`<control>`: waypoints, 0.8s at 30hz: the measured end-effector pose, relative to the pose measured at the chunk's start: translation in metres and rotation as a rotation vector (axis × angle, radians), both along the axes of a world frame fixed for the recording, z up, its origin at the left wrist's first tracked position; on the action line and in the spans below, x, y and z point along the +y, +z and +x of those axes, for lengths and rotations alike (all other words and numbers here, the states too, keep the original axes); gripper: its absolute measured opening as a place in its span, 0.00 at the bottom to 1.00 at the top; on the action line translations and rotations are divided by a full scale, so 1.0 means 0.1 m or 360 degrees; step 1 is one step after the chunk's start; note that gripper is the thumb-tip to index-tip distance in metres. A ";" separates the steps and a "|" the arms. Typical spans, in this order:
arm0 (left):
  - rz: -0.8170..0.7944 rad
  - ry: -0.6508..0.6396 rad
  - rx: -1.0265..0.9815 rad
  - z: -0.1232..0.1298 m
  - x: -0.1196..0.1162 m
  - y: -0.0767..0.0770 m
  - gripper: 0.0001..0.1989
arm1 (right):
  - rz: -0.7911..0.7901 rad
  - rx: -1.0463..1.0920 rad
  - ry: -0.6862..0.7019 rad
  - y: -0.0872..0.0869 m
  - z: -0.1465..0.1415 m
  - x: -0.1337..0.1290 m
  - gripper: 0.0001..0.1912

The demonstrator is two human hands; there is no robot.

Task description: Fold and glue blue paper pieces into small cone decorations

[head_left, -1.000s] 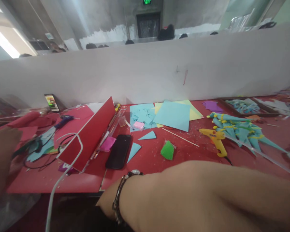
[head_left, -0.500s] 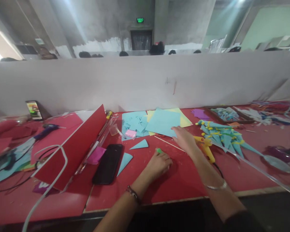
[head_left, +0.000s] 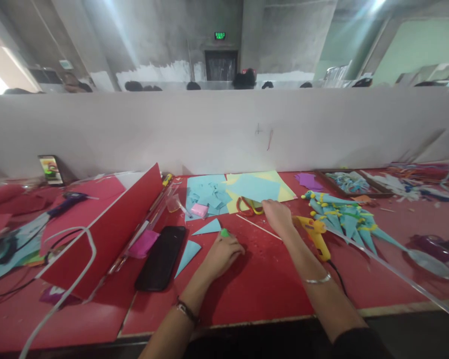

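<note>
My right hand (head_left: 278,217) pinches the near edge of a light blue paper sheet (head_left: 256,187), which lies over yellow paper (head_left: 287,192). Scissors (head_left: 246,206) with red and yellow handles show from under the sheet, left of those fingertips. Over the red tabletop, my left hand (head_left: 223,254) is loosely bent with its fingers apart and nothing visible in it; a small green cover (head_left: 225,232) sits at one fingertip. Two blue paper wedges (head_left: 208,227) lie left of it. A thin stick (head_left: 259,227) lies between the hands.
A black phone (head_left: 160,259) and an upright red board (head_left: 108,234) stand to the left. On the right are a yellow glue gun (head_left: 315,234), blue paper cones (head_left: 346,217) with yellow trim, and a tray (head_left: 377,187) of scraps. A white partition (head_left: 172,129) runs behind.
The near edge of the blue sheet has lifted, uncovering the scissors. My left hand has moved left, towards the paper wedges. My right hand has shifted slightly left. The view has shifted a little.
</note>
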State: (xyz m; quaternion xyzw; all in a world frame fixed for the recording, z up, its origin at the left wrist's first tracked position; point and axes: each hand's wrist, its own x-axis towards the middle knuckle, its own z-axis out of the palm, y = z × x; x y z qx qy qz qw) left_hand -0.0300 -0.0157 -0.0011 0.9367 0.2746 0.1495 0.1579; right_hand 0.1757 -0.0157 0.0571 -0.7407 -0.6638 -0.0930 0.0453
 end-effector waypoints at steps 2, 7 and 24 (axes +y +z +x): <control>-0.0001 0.0127 -0.0012 -0.09 0.07 0.03 0.11 | 0.0153 0.0009 0.0042 0.14 -0.02 -0.22 0.14; -0.0008 0.0649 -0.0217 -0.38 0.10 0.17 0.25 | 0.0364 0.0299 0.0659 0.05 -0.02 -1.02 0.18; -0.0781 -0.0043 0.0048 -0.60 -0.87 0.49 0.14 | -0.0603 0.1508 0.0615 -0.01 0.30 -1.68 0.15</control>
